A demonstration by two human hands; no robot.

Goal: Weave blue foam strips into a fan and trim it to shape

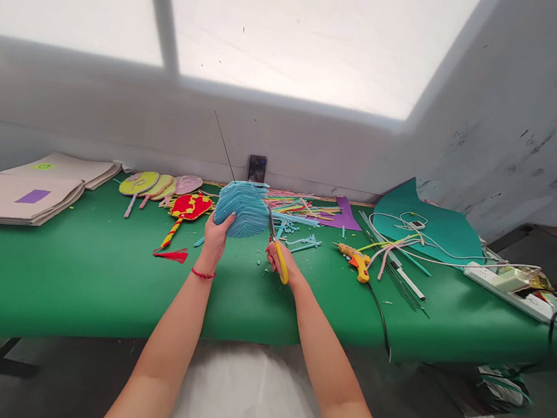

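Note:
My left hand grips a blue fan-shaped piece made of rows of fuzzy pipe cleaners, held up above the green table. A thin dark wire sticks out from its top left. In my right hand is a pair of scissors with yellow handles, its blades upright against the right edge of the blue piece. Whether the blades are parted is hard to make out. Short blue pipe cleaner offcuts lie on the table just beyond my right hand.
Left are finished fans, one a red fan with a tassel, and stacked paper sheets. Behind lie loose coloured pipe cleaners. Right are a yellow glue gun, wires, a teal sheet and a power strip.

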